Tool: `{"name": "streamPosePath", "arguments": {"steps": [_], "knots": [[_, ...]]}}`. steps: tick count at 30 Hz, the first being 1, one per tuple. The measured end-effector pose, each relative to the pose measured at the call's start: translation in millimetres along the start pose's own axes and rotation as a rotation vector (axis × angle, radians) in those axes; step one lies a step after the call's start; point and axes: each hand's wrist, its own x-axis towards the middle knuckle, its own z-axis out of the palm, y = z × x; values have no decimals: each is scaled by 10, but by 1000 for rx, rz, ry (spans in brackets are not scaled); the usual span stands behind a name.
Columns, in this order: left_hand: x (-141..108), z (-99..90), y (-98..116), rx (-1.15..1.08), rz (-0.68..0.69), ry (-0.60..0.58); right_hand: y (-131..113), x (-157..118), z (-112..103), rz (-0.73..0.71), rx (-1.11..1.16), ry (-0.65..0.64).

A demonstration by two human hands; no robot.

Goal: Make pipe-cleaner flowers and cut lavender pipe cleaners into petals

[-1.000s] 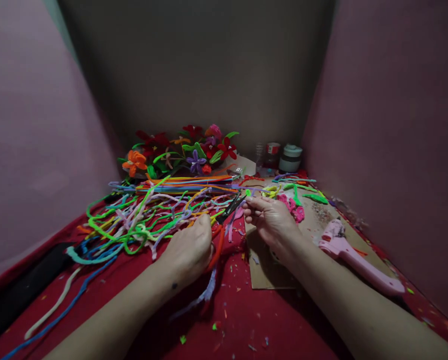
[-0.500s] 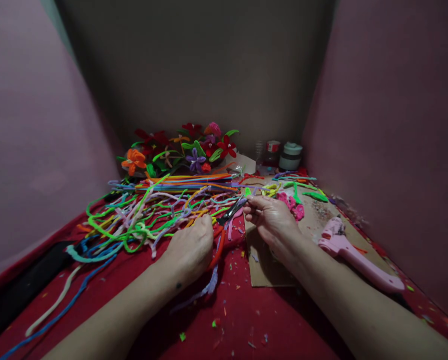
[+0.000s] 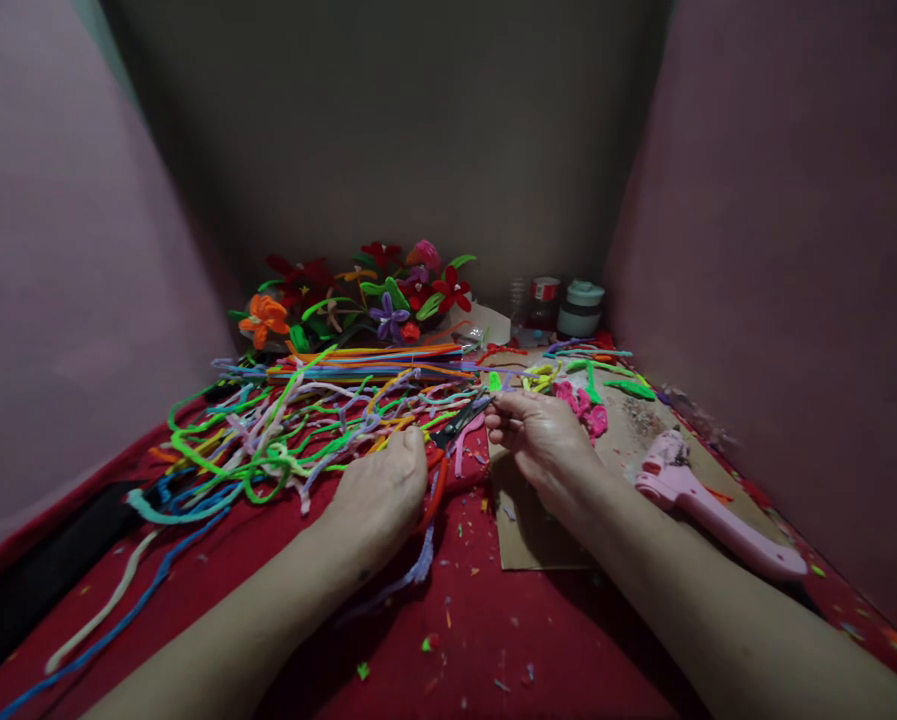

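My left hand (image 3: 384, 485) is closed in a fist, thumb uppermost. Black scissors (image 3: 459, 425) reach from it toward the right, blades pointing at the other hand; their grip end is hidden by my fingers. Beneath the fist, a red strip (image 3: 439, 485) and a fuzzy lilac pipe cleaner (image 3: 422, 560) stick out. My right hand (image 3: 545, 440) is closed in a pinch by the scissor tips, over a cardboard sheet (image 3: 527, 540). What its fingertips pinch is too small to make out. A bright green piece (image 3: 495, 382) shows just beyond them.
Loose pipe cleaners (image 3: 268, 440) tangle at the left, before a straight bundle (image 3: 373, 365). Fuzzy flowers (image 3: 388, 315) stand behind. On the right are pink petals (image 3: 583, 410), a green leaf (image 3: 632, 389), a pink glue gun (image 3: 718, 515) and a lidded jar (image 3: 581, 308). Scraps dot the red cloth (image 3: 470, 640).
Both hands keep nearly the same pose. The scissor blades have turned slightly and look thinner near the right fingertips. The whole view has shifted a little.
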Motion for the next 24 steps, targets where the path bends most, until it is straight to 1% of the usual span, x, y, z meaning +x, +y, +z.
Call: {"name": "streamPosePath", "arguments": {"steps": [6,9,16,20,24], "knots": [[-2,-50,28,20,11,-25,0,-8,6,11,1,11],[-2,-64,49,20,6,-26,3,-22,12,-2,17,-13],[4,35,34,-54,56,-23,56,-7,13,-24,66,-67],[14,74,13,-117,20,-55,65,-4,25,-24,34,-72],[29,95,9,-114,-1,-57,50,-8,30,-13,1,-61]]}}
